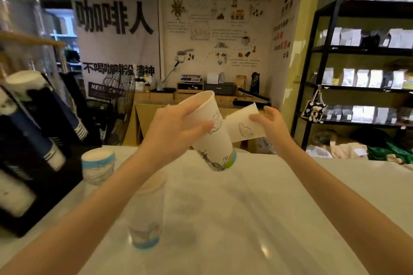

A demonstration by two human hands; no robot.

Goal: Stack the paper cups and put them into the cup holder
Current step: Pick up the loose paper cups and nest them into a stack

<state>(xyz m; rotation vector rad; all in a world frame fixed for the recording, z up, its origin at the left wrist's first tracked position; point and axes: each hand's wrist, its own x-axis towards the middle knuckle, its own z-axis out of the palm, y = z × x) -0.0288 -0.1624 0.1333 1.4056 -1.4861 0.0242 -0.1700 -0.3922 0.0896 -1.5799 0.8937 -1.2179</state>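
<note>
My left hand [173,127] grips a tall white paper cup [212,138] with a green band at its base, tilted with its mouth up and to the left. My right hand [271,121] holds a second white paper cup [242,124] lying sideways, its base against the first cup's side. Both are raised above the white counter [257,207]. On the counter a blurred blue-based cup [145,214] stands close to me, and a short blue-banded cup [98,166] stands at the left. The black cup holder [33,140] at the far left holds slanted cup stacks.
Behind the counter are a black floor fan [116,107], cardboard-fronted tables with a scale and boxes [192,83], and a poster wall. A black shelf [357,73] of white bags fills the right. Bags lie on the floor under it.
</note>
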